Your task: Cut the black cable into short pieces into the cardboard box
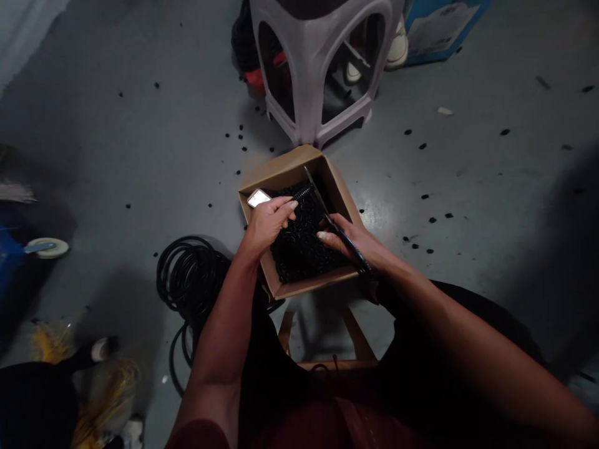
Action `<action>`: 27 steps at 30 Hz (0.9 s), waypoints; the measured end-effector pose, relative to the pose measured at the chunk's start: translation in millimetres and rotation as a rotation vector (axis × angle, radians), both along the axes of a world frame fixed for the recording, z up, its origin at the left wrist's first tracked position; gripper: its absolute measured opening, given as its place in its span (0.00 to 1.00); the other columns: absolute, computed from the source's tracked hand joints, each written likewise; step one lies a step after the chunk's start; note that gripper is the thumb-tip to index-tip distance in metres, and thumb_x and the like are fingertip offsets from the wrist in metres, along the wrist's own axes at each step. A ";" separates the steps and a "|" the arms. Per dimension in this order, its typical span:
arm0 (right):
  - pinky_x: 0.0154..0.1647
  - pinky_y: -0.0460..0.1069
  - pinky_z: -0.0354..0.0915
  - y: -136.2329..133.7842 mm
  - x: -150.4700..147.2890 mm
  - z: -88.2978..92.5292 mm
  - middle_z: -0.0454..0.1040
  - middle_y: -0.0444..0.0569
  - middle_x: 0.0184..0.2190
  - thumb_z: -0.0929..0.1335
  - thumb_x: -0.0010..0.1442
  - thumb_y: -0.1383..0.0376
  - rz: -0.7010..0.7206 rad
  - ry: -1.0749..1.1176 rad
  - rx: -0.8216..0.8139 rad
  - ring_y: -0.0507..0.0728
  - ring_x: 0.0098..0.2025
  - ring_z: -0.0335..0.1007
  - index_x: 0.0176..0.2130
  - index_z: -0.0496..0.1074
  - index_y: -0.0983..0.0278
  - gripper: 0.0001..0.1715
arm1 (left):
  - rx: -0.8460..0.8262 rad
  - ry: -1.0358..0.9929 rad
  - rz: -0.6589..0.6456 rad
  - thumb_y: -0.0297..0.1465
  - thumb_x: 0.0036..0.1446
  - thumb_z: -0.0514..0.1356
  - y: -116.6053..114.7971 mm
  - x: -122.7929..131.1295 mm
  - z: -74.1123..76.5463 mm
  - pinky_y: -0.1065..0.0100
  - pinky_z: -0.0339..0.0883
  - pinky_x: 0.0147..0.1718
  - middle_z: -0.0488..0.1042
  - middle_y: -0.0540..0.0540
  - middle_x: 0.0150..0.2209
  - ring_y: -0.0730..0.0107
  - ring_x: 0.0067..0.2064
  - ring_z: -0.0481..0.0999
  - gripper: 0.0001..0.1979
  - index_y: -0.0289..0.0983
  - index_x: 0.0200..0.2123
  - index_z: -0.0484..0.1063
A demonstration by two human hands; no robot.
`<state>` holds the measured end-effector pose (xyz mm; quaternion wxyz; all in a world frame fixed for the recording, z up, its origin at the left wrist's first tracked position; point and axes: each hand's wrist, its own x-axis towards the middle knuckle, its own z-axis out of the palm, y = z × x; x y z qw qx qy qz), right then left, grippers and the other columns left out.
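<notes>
An open cardboard box (287, 171) stands on the floor between my hands, filled with a heap of short black tubing pieces (299, 246). My left hand (269, 221) is shut on a black ribbed tube (302, 193) above the box. A small white rectangular object (259, 198), possibly a phone, lies against the box's left side by that hand. My right hand (346, 240) grips long dark scissors (339, 231), with the blades pointing up and to the left, close to the tube. The blades and tube do not clearly touch.
A coil of black cable (189, 274) lies left of the box. A white plastic stool (318, 68) stands just beyond it. Black bits dot the grey floor (449, 162). A tape roll (49, 248) and yellow strands (107, 399) sit at the left.
</notes>
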<state>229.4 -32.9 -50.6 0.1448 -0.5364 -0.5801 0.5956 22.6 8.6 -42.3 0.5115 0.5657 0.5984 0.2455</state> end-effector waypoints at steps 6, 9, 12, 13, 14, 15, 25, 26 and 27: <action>0.44 0.55 0.64 0.3 0.0 2.6 0.72 0.54 0.44 0.64 0.60 0.50 0.022 0.032 -0.011 0.60 0.43 0.70 0.50 0.63 0.64 0.26 | -0.020 -0.006 -0.004 0.39 0.57 0.56 0.3 0.8 -0.8 0.73 0.56 0.25 0.69 0.51 0.24 0.79 0.23 0.62 0.14 0.35 0.30 0.72; 0.44 0.55 0.64 -0.2 0.6 2.5 0.73 0.54 0.43 0.64 0.60 0.49 0.032 0.027 -0.007 0.60 0.42 0.70 0.50 0.63 0.65 0.27 | -0.015 0.001 -0.010 0.39 0.57 0.56 0.2 1.4 -1.5 0.72 0.56 0.26 0.69 0.51 0.24 0.79 0.24 0.63 0.14 0.34 0.30 0.73; 0.44 0.55 0.65 -0.3 0.8 2.7 0.73 0.54 0.43 0.64 0.60 0.49 0.040 0.018 -0.005 0.60 0.43 0.70 0.51 0.63 0.65 0.27 | -0.015 -0.003 -0.019 0.39 0.58 0.56 0.4 1.8 -1.9 0.72 0.55 0.25 0.69 0.51 0.24 0.79 0.24 0.62 0.14 0.34 0.30 0.72; 0.44 0.54 0.65 -0.2 0.7 2.5 0.73 0.55 0.44 0.64 0.61 0.49 0.041 0.014 0.000 0.60 0.43 0.70 0.52 0.63 0.65 0.27 | -0.019 -0.007 -0.021 0.39 0.58 0.56 0.5 1.9 -1.9 0.72 0.55 0.25 0.69 0.51 0.24 0.79 0.23 0.62 0.14 0.34 0.30 0.72; 0.44 0.54 0.65 -0.1 0.6 2.1 0.73 0.55 0.45 0.64 0.60 0.49 0.041 0.009 0.005 0.61 0.44 0.70 0.52 0.63 0.65 0.28 | -0.022 -0.009 -0.024 0.38 0.58 0.56 0.6 2.1 -1.8 0.73 0.55 0.25 0.69 0.51 0.24 0.79 0.23 0.62 0.14 0.34 0.30 0.72; 0.44 0.54 0.65 0.1 0.4 1.4 0.73 0.55 0.45 0.64 0.60 0.49 0.041 0.000 0.012 0.61 0.45 0.70 0.52 0.63 0.65 0.28 | -0.025 -0.009 -0.026 0.38 0.58 0.56 0.6 2.3 -1.6 0.73 0.55 0.25 0.68 0.51 0.24 0.79 0.23 0.62 0.14 0.34 0.30 0.72; 0.36 0.52 0.64 -0.9 -0.2 -6.3 0.75 0.53 0.37 0.64 0.57 0.46 0.050 -0.108 0.093 0.62 0.38 0.71 0.51 0.63 0.64 0.32 | -0.054 -0.018 -0.028 0.38 0.57 0.57 -1.0 4.6 -0.9 0.73 0.55 0.25 0.69 0.51 0.24 0.79 0.23 0.62 0.13 0.33 0.32 0.73; 0.36 0.52 0.63 -1.0 -0.2 -6.9 0.75 0.53 0.38 0.64 0.57 0.46 0.053 -0.107 0.097 0.62 0.38 0.71 0.52 0.63 0.65 0.32 | -0.059 -0.025 -0.034 0.38 0.57 0.57 -1.0 4.5 -1.1 0.73 0.55 0.25 0.69 0.51 0.24 0.79 0.23 0.62 0.13 0.33 0.32 0.73; 0.37 0.53 0.63 -0.9 -0.1 -7.6 0.75 0.54 0.39 0.64 0.57 0.45 0.055 -0.112 0.103 0.62 0.39 0.71 0.52 0.62 0.65 0.33 | -0.069 -0.033 -0.041 0.38 0.57 0.57 -1.1 4.3 -1.4 0.73 0.55 0.25 0.69 0.51 0.24 0.79 0.23 0.62 0.13 0.33 0.32 0.73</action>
